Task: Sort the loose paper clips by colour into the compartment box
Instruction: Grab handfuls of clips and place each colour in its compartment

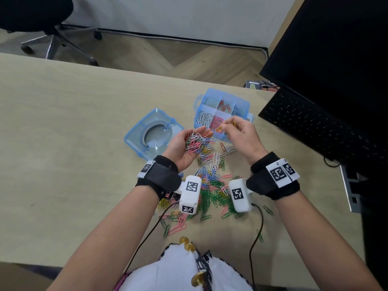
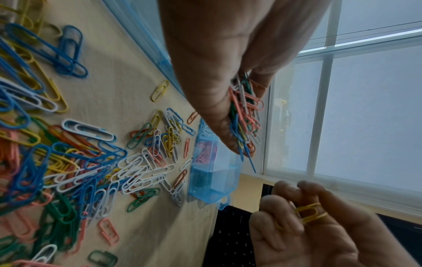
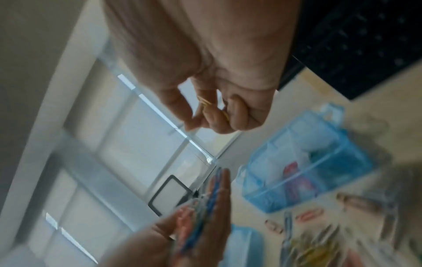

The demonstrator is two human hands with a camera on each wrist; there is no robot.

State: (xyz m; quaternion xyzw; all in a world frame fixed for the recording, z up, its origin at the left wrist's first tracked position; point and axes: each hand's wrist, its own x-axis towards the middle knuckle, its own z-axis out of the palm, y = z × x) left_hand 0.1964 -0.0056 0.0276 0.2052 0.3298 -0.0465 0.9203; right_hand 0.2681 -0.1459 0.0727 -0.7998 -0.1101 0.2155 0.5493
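Note:
My left hand (image 1: 186,143) is held palm up above the table, fingers nearly straight, with a handful of mixed paper clips (image 1: 196,141) lying in it; the same handful (image 2: 244,112) shows in the left wrist view. My right hand (image 1: 227,126) hovers over the front edge of the blue compartment box (image 1: 239,99) and pinches yellow clips (image 1: 219,128), also visible as yellow clips (image 2: 308,212) between its fingers. The box holds white clips (image 1: 204,118), pink clips (image 1: 217,121) and red clips (image 1: 224,106) in separate compartments. A loose pile of clips (image 1: 210,185) covers the table under my wrists.
The box's blue lid (image 1: 153,133) lies left of the box. A black keyboard (image 1: 315,122) and monitor (image 1: 336,49) stand at the right. An office chair (image 1: 42,24) is beyond the table's far edge. Cables run from the wrist cameras.

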